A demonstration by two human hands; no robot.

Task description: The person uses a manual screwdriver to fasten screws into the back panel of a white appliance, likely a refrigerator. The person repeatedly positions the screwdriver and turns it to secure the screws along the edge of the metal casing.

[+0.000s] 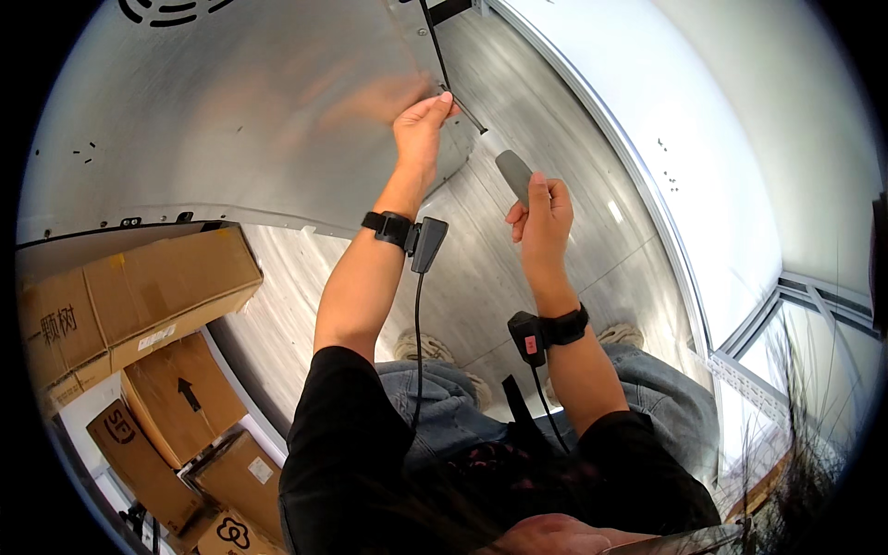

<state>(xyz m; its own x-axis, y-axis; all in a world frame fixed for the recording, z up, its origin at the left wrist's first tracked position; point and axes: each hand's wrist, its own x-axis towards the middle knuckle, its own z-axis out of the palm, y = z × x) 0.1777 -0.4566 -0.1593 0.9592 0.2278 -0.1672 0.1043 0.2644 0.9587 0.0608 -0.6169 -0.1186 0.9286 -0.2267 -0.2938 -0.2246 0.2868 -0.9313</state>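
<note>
My left hand (423, 129) is closed at the edge of a large silver metal panel (213, 129), thumb and finger pinched on a thin black cable (438, 46). A short, thin dark length (472, 119) with a small black tip sticks out past the fingers, toward my right hand. Lower and to the right, my right hand (546, 213) is wrapped round a smooth grey object with a rounded end (513, 174). Its lower part is hidden in my palm, and I cannot make out its kind. The two hands are apart.
Cardboard boxes (185, 393) are stacked at the lower left, below the metal panel. A white wall (684, 120) with a metal track (629, 157) along its foot curves down the right. Wood-look floor (592, 120) lies between. Cords hang from both wrist devices (428, 242).
</note>
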